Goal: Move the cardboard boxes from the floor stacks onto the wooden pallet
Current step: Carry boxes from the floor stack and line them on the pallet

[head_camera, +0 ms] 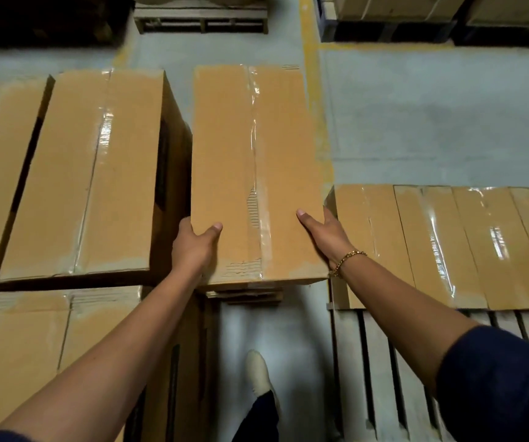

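A long taped cardboard box (224,161) is held in the middle of the view, its top facing me. My left hand (193,247) grips its near left edge, thumb on top. My right hand (323,231) grips its near right edge, a gold bracelet on the wrist. To the right lies the wooden pallet (381,371) with a row of several boxes (448,244) standing on its far part. On the left stand the floor stacks of boxes (81,173), with a lower stack (33,339) nearer to me.
Grey concrete floor (432,116) with a yellow line (312,90) runs ahead. Other pallets (202,19) and loaded boxes (416,8) stand at the far edge. My shoe (256,374) is on the floor between the stacks and the pallet.
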Tool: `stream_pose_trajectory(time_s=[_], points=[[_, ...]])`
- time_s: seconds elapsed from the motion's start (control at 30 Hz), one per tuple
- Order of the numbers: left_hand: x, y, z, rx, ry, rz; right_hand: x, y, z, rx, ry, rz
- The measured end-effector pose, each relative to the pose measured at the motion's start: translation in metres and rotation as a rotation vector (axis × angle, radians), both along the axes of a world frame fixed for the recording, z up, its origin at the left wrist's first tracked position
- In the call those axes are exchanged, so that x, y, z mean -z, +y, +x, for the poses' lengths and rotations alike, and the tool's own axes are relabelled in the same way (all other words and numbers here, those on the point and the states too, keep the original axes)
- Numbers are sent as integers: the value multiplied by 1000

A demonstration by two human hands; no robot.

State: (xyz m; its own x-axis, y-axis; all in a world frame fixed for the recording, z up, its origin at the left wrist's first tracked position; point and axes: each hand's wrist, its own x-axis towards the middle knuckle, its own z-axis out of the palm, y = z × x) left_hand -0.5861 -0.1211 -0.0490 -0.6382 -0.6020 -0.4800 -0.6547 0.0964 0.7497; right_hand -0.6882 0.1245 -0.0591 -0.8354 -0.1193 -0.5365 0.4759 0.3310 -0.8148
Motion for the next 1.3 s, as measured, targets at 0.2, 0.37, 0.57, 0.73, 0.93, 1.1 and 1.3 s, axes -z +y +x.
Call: stream_pose_trajectory(time_s=[0.2, 0.37, 0.57, 0.73, 0.93, 1.1, 1.3], points=[[-24, 91, 11, 32, 95, 82, -21, 103, 32, 123, 55, 57], [-35, 198, 52, 65, 151, 151, -35, 218, 75, 183, 105, 97], [-35, 330, 136, 72, 171, 142, -45, 350, 164, 168, 127, 68], [-7, 416, 215, 185, 122, 142, -42, 441, 253, 193, 81, 53], [13, 482, 300, 268, 61, 129, -10, 508, 353, 221, 13, 118], [47, 509, 364, 302, 13, 128, 24, 535, 428, 249, -44, 150], [85, 539, 431, 282, -33, 144, 54, 559, 489, 255, -87, 131]])
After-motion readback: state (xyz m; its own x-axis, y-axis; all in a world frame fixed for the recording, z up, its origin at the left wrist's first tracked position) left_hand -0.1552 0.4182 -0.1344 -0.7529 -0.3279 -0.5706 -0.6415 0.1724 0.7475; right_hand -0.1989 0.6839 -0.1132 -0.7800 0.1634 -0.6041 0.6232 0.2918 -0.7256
